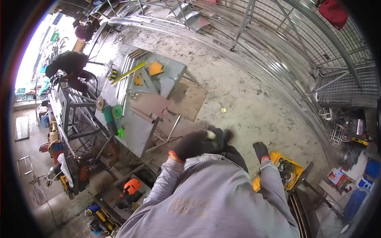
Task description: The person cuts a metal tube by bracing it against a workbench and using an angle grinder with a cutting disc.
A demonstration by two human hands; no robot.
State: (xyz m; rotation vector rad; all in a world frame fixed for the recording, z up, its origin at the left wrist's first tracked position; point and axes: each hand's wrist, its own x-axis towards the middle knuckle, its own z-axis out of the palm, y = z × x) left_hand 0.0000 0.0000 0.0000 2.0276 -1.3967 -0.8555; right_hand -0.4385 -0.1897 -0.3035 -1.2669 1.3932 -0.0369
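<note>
My left hand (pixel 194 145), in a dark glove with a red cuff, is blurred by motion in front of my body. Its fingers are smeared, and I cannot tell whether the pale patch (pixel 210 135) at its far end is something held. My right hand (pixel 260 150), also dark-gloved with a red cuff, hangs by my side over the concrete floor, fingers curled in with nothing showing in them. Just beyond its wrist is a yellow crate (pixel 297 177) of metal bits and cords. Near my left hand, metal legs (pixel 174 126) stand under the worktable.
A metal worktable (pixel 137 139) bears a green angle grinder (pixel 109 119), a yellow level (pixel 129 72) and orange plates (pixel 155 68). One person (pixel 69 67) bends over a metal frame; another person (pixel 85 29) is farther back. Long metal profiles (pixel 274 67) line the floor; an orange helmet (pixel 131 186) lies lower left.
</note>
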